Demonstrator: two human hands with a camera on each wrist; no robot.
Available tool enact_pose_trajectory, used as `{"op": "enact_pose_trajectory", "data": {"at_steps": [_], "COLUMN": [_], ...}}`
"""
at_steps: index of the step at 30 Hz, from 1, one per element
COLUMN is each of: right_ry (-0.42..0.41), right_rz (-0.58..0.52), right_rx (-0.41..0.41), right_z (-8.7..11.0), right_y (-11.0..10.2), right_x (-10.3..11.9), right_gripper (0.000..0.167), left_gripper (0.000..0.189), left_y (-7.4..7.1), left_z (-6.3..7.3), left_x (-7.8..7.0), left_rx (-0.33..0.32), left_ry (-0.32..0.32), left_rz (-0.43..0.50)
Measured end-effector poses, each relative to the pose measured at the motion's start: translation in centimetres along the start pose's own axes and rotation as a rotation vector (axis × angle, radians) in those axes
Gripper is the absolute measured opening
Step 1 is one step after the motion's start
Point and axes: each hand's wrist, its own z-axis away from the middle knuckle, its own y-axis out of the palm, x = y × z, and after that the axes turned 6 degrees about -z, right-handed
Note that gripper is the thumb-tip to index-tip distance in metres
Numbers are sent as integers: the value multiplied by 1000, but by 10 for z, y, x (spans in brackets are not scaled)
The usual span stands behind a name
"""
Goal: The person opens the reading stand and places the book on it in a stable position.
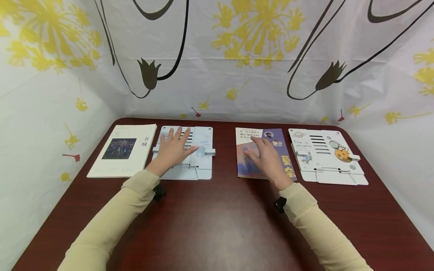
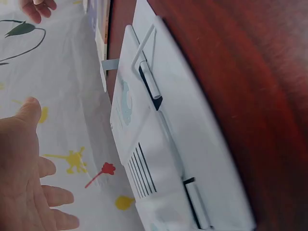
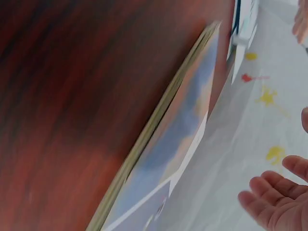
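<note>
My left hand [image 1: 173, 148] hovers with spread fingers above a pale blue folding book stand [image 1: 203, 171], which lies flat on the table. The left wrist view shows a gap between that hand [image 2: 24, 168] and the stand [image 2: 178, 106], with its slots and wire legs. Over a purple and orange book [image 1: 249, 167] with Chinese lettering floats my right hand [image 1: 266, 156], fingers loosely bent and holding nothing. In the right wrist view the book [image 3: 178, 125] lies flat, its page edges facing the camera, and the hand [image 3: 279, 199] is apart from it.
A cream book [image 1: 118, 165] with a dark picture lies at the far left. A white "Tiny universe" book stand [image 1: 325, 158] lies flat at the right. Patterned white cloth [image 1: 203, 90] rises behind the dark red table [image 1: 217, 226] and along both sides.
</note>
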Motion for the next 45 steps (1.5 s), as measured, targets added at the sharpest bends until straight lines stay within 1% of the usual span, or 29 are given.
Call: {"op": "enact_pose_trajectory", "data": {"at_steps": [3, 5, 7, 9, 12, 15, 18, 21, 24, 28, 32, 36, 39, 45], "right_ry": [-16, -21, -14, 2, 44, 85, 123, 138, 150, 185, 219, 242, 275, 371], "right_rz": [-64, -138, -227, -309, -391, -443, -486, -517, -522, -489, -468, -436, -425, -521], "right_rx": [-20, -23, -9, 7, 35, 58, 78, 101, 132, 171, 212, 244, 274, 338], "right_z": [0, -1, -2, -3, -4, -4, -4, -4, -4, -4, -6, -8, -9, -10], "right_y": [10, 17, 23, 29, 39, 49, 58, 68, 78, 91, 102, 108, 111, 115], "right_x": [9, 16, 23, 29, 38, 46, 53, 60, 66, 73, 78, 83, 86, 89], "right_gripper": [49, 43, 38, 34, 30, 27, 24, 22, 21, 17, 13, 11, 10, 11], "left_gripper": [75, 73, 70, 67, 61, 55, 49, 42, 34, 27, 24, 24, 25, 25], "left_y": [3, 4, 6, 7, 9, 13, 18, 23, 28, 32, 36, 40, 43, 43], "left_z": [10, 18, 24, 31, 39, 46, 51, 56, 60, 61, 61, 59, 58, 57], "left_x": [8, 14, 22, 29, 40, 49, 57, 65, 73, 78, 80, 81, 81, 81], "left_rx": [-30, -45, -51, -52, -53, -45, -26, -9, 4, 31, 58, 84, 101, 121], "left_ry": [17, 19, 8, -14, -55, -107, -153, -179, -187, -196, -200, -206, -213, -230], "left_rz": [56, 118, 183, 252, 335, 418, 476, 489, 491, 510, 531, 562, 593, 645]}}
